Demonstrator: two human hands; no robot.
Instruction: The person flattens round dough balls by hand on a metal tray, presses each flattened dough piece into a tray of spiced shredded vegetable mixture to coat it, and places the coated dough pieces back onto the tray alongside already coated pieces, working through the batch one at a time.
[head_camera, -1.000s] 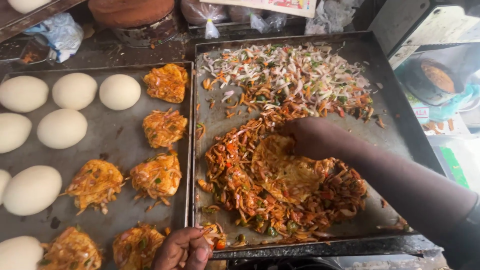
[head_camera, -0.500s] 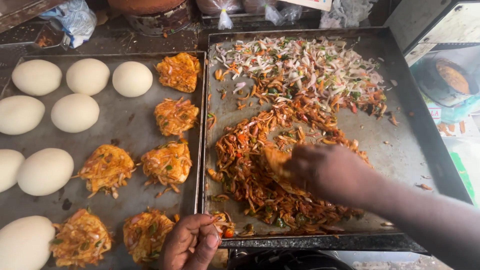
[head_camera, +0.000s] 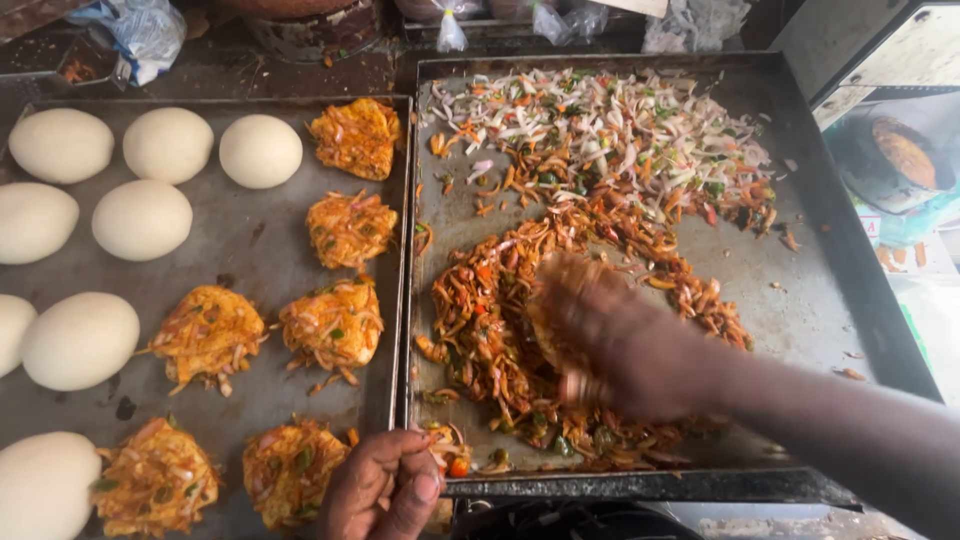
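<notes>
My right hand (head_camera: 625, 345), blurred by motion, presses a flat round orange patty (head_camera: 560, 285) against its palm over a heap of spiced shredded vegetable mix (head_camera: 480, 340) on the right metal tray (head_camera: 810, 300). Raw shredded onion, carrot and green bits (head_camera: 610, 125) lie at the far end of that tray. My left hand (head_camera: 385, 490) rests at the near edge between the two trays, fingers curled, touching a few stray bits of mix. On the left tray (head_camera: 250, 240) lie several shaped orange patties (head_camera: 350, 230) and several smooth white dough balls (head_camera: 140, 220).
Tied clear plastic bags (head_camera: 450, 25) and a crumpled bag (head_camera: 140, 35) sit behind the trays. A dark round pot (head_camera: 895, 155) stands beyond the right tray's edge. A raised rim (head_camera: 405, 280) divides the two trays.
My right hand lifted the flattened patty off the heap and drew it toward me, closing around it. My left hand stayed at the near edge. The view shifted slightly downward.
</notes>
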